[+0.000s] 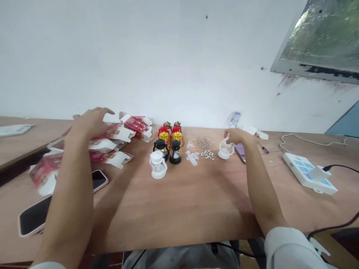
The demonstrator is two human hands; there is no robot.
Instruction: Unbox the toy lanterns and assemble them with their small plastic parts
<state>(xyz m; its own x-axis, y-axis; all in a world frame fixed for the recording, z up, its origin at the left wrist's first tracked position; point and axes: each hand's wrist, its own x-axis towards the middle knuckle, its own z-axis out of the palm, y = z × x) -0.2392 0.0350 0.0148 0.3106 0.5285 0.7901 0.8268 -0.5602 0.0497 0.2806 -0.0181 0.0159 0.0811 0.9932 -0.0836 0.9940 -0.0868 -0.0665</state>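
My left hand (91, 121) is over a pile of flattened red and white cardboard boxes (112, 144), thumb and fingers apart, with nothing seen in it. At the right, my right hand (237, 135) has its fingers closed around the top of a small white lantern (225, 150) with a clear body. Another white lantern (158, 166) stands mid-table. Behind it are black lanterns (175, 153), gold lanterns (178, 139), red lanterns (163, 130) and bronze-coloured ones (177, 125), in two columns.
Small white plastic pieces (192, 157), button cells (207, 154) and thin metal bits (204, 142) lie in heaps between the lanterns. A phone (240, 152) is behind my right wrist. Two more phones (35, 216) flank my left forearm. A power strip (310, 173) with cables sits far right.
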